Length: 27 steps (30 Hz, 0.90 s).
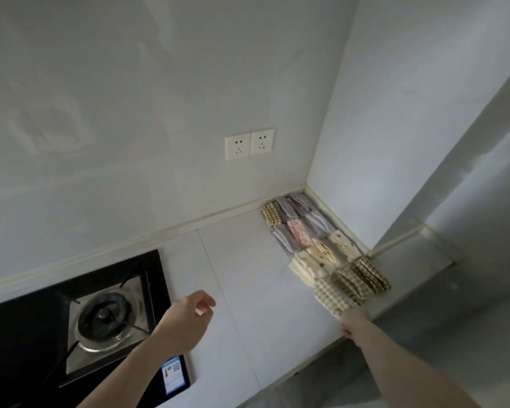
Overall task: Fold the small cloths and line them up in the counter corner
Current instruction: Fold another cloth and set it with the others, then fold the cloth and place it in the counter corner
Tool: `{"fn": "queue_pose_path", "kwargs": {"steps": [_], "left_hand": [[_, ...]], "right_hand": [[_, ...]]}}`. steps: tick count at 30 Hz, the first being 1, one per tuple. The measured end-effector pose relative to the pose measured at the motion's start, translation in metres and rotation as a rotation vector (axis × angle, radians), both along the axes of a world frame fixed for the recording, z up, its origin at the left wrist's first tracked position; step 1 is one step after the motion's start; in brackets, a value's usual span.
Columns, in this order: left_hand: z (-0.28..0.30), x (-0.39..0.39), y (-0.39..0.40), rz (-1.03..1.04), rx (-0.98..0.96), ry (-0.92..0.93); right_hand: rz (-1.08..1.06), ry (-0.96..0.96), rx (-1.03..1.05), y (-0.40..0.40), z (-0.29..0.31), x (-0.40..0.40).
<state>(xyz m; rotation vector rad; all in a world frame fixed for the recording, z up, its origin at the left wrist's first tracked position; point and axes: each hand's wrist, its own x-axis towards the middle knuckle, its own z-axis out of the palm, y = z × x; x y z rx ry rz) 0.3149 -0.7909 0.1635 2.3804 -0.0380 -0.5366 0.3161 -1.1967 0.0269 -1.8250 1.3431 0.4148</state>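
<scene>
Several small folded cloths (312,240) lie in rows in the counter corner, from the back wall toward the front edge: checked, grey, pink flowered and cream ones. The nearest is a beige checked cloth (330,295). My right hand (355,320) reaches to its near edge and holds it with fingers curled under. My left hand (193,312) hovers above the white counter (248,290) just right of the stove, fingers loosely curled, holding nothing.
A black gas stove (80,322) with one burner fills the lower left. Two wall sockets (249,143) sit above the counter. The counter's front edge (321,354) runs diagonally below my right hand, with a drop beyond it.
</scene>
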Motion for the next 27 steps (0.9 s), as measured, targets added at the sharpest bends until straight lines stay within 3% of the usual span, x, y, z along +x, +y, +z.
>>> {"fn": "queue_pose_path", "kwargs": {"steps": [8,13,20,23,27], "left_hand": [[-0.008,0.001,-0.011,0.035,0.03,0.031],[-0.007,0.001,-0.009,0.05,0.016,0.053],[-0.007,-0.019,0.02,0.081,0.034,0.064],[-0.004,-0.039,0.044,0.128,0.029,0.052],[0.004,-0.079,0.08,0.207,-0.001,0.04]], "right_hand": [[0.146,0.078,-0.082,-0.032,-0.031,0.028],[-0.01,0.049,-0.158,-0.026,-0.024,0.03],[0.022,-0.103,-0.312,0.0,-0.001,0.011],[0.116,-0.259,-0.34,0.031,0.006,0.006],[0.376,-0.327,-0.239,0.101,0.019,-0.004]]}}
